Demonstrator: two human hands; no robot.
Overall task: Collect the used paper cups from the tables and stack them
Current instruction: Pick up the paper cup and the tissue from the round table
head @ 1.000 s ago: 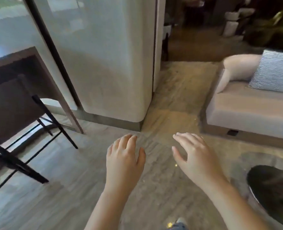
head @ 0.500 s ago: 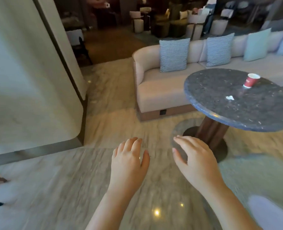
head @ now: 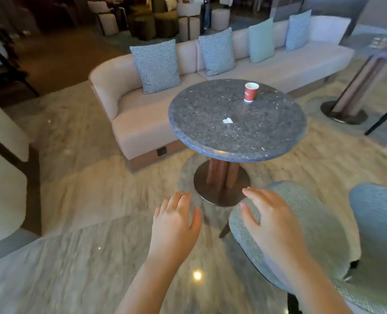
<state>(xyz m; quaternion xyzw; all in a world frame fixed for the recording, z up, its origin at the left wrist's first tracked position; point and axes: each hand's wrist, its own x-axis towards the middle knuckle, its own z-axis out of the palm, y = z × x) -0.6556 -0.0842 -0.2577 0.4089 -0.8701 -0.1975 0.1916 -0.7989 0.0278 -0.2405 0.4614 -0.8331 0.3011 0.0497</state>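
Note:
A red paper cup [head: 250, 92] stands upright on the far right part of a round dark stone table [head: 210, 132]. A small crumpled white scrap [head: 227, 120] lies near the table's middle. My left hand [head: 175, 225] and my right hand [head: 272, 220] hover palm down in front of me, well short of the table, fingers relaxed and holding nothing. The right hand is above the seat of a grey-blue chair [head: 324, 234].
A beige sofa [head: 142, 123] with several cushions runs behind the table. A second table [head: 374, 46] stands at the far right with something red at its edge. Another blue chair [head: 380, 214] is at the right. A pale rug covers the floor under the table.
The view has swung right, from a wall and dark desk to the round table with the cup, now nearer and centred. Both hands stay empty in front of me.

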